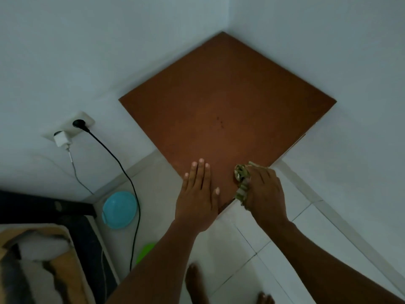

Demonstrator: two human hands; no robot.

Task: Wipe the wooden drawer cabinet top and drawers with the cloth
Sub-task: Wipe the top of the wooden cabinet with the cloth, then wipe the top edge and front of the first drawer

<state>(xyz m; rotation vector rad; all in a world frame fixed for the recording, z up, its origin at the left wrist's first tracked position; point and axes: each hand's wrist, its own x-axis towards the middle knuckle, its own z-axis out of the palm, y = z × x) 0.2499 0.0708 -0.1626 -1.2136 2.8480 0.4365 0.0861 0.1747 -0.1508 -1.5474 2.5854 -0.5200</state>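
The brown wooden cabinet top (223,102) fills the middle of the head view, set into the corner of two white walls; its drawers are hidden below. My left hand (197,194) lies flat, fingers apart, on the top's near corner. Beside it my right hand (263,191) is closed around a bunched green and white cloth (241,175), which presses on the top close to its near right edge. A few small dark specks (220,121) mark the middle of the top.
A wall socket (72,128) at left holds a white charger and a black plug whose cable (122,170) hangs to the floor. A blue round lid (119,209) and a green object (145,252) lie on the white tiles. A bed (39,260) is at lower left. My feet show below.
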